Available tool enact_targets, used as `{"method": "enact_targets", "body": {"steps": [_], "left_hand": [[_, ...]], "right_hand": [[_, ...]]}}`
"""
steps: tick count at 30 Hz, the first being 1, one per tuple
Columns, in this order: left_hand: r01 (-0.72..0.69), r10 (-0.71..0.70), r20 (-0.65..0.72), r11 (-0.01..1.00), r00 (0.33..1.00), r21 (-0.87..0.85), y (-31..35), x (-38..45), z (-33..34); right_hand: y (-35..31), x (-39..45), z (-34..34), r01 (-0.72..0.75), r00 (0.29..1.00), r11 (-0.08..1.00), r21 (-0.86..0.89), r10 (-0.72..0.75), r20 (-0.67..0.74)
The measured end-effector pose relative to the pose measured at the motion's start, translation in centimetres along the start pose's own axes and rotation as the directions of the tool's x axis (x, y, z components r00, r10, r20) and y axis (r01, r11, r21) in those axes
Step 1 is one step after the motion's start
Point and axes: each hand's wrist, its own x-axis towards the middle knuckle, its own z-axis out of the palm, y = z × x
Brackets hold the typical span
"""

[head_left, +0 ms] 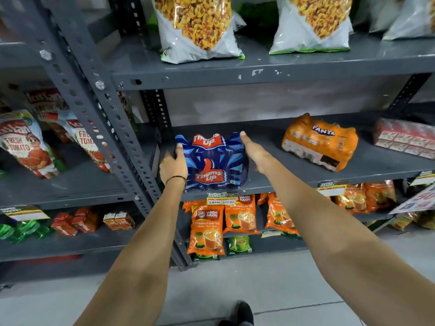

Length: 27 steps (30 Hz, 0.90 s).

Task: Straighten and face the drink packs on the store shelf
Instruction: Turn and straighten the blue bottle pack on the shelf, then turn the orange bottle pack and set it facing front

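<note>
A blue Thums Up drink pack (213,161) stands at the left end of the middle grey shelf (277,182), its front face turned toward me. My left hand (173,164) clasps its left side, thumb on the front edge. My right hand (253,150) presses flat against its right side, thumb up at the top corner. An orange Fanta drink pack (320,142) lies farther right on the same shelf, turned at an angle and tilted back. A red shrink-wrapped pack of cartons (406,137) lies at the far right, also askew.
Snack bags (200,29) stand on the shelf above. Orange tea packets (207,229) fill the shelf below, behind a price tag (222,198). A perforated grey upright (110,132) borders the pack's left side. Tomato ketchup pouches (26,144) fill the left bay. My shoe (240,314) is on the floor.
</note>
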Motion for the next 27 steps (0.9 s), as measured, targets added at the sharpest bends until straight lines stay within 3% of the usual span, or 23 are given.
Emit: {"method": "enact_targets", "body": {"steps": [4, 8, 11, 16, 21, 24, 27], "left_hand": [[-0.308, 0.321, -0.101, 0.942, 0.942, 0.131, 3.0, -0.2, 1.0], [-0.487, 0.489, 0.009, 0.867, 0.872, 0.11, 9.2, -2.1, 5.7], [-0.493, 0.484, 0.163, 0.87, 0.86, 0.016, 13.1, -4.6, 10.9], [-0.341, 0.34, 0.465, 0.936, 0.818, -0.085, 17.9, -7.9, 19.9], [-0.209, 0.178, 0.59, 0.978, 0.787, -0.016, 22.3, -8.5, 27.8], [-0.126, 0.093, 0.631, 0.992, 0.77, 0.008, 23.7, -8.4, 30.9], [-0.112, 0.049, 0.66, 0.992, 0.75, 0.053, 24.2, -7.8, 33.0]], "right_hand": [[0.4, -0.2, -3.7, 0.056, 0.975, 0.998, 0.017, -0.051, -0.214], [1.7, 0.8, -10.2, 0.108, 0.931, 0.993, 0.051, -0.083, -0.356], [2.7, 1.8, -15.0, 0.045, 0.902, 0.993, 0.111, 0.007, -0.432], [3.6, 4.4, -23.5, 0.035, 0.851, 0.999, 0.018, -0.02, -0.525], [3.5, 9.3, -30.6, -0.118, 0.916, 0.992, 0.041, 0.125, -0.382], [4.5, 11.8, -32.7, -0.227, 0.941, 0.956, 0.185, 0.265, -0.213], [5.3, 14.2, -33.6, -0.277, 0.953, 0.908, 0.316, 0.302, -0.033]]}}
